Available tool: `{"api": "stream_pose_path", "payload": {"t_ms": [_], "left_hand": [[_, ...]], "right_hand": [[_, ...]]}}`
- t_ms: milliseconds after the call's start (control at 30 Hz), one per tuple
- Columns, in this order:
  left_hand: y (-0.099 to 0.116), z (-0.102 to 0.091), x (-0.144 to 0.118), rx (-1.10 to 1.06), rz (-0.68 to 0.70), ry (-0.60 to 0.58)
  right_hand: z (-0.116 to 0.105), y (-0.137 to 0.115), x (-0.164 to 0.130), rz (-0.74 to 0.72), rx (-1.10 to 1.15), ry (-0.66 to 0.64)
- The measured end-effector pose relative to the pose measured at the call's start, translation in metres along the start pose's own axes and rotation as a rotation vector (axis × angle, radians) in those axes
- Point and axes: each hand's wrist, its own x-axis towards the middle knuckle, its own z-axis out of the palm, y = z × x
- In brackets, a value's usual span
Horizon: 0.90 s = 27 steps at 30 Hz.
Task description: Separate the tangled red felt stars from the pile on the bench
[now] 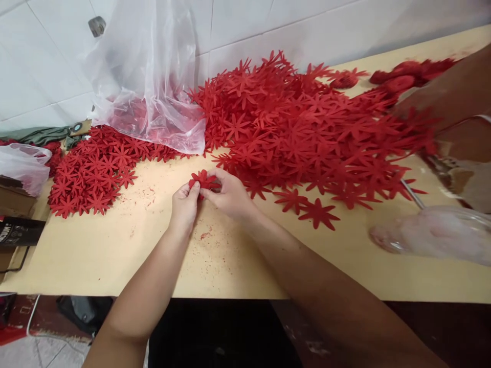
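Note:
Between my two hands, above the middle of the table, is a red flower-shaped cutout (204,180) with several petals. My left hand (185,200) pinches its left side, thumb on top. From the right, my right hand (230,193) grips the other side with its fingers closed. Part of the cutout is hidden behind my fingers. A large heap of similar red flower cutouts (291,122) lies just beyond my right hand, and two loose ones, including a flat red flower (319,213), rest at its near edge. A smaller pile of red flowers (92,171) spreads to the left.
A clear plastic bag (149,76) hangs at the back, over some flowers. On the right stand a brown cardboard piece (452,112) and a plastic-wrapped bottle-like object (433,232). A black box (21,231) is at the left edge. Red scraps dot the table (146,245).

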Motion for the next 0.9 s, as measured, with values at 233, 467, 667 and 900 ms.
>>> {"api": "stream_pose_path", "payload": {"t_ms": [233,467,667,900], "left_hand": [[-0.003,0.004,-0.003,0.002,-0.015,-0.030],[0.000,0.001,0.000,-0.057,-0.006,0.049],[0.004,-0.001,0.001,-0.035,-0.028,0.094],[0.007,0.002,-0.001,-0.052,0.014,0.126]], "right_hand": [[-0.004,0.002,-0.004,0.014,-0.122,0.128],[-0.007,0.003,-0.007,-0.278,-0.419,0.141],[-0.004,-0.005,-0.009,-0.250,-0.359,0.098],[0.000,-0.008,-0.011,-0.084,-0.195,0.115]]}}
